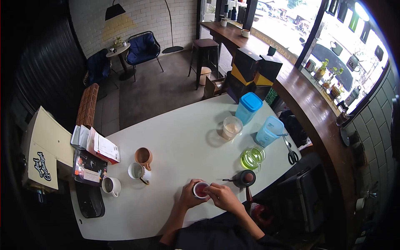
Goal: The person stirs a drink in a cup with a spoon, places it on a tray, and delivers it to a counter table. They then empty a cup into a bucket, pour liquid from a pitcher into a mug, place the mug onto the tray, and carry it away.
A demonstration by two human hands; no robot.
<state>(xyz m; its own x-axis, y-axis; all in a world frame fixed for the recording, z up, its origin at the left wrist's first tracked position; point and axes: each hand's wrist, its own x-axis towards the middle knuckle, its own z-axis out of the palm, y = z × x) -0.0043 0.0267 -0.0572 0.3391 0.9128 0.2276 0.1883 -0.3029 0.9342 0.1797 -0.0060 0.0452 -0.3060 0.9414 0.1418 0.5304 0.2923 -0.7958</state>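
Note:
My left hand [190,195] is wrapped around the side of a small white cup [201,196] with red liquid [200,190] in it, near the front of the table. Over the cup's right rim, my right hand [223,196] has its fingers pinched together; what they hold, if anything, is too small to make out. Just right of that hand stands a dark round-topped container [240,178] with a handle. Behind it is a clear glass pitcher [252,158] of green liquid.
A clear tub of pale powder [230,129], a blue-lidded container [249,107], an open blue container [270,131] and scissors [293,156] are at the right. Several mugs, including a brown one [143,156] and a white one [111,186], stand left. Black boxes [250,68] are stacked beyond the far edge.

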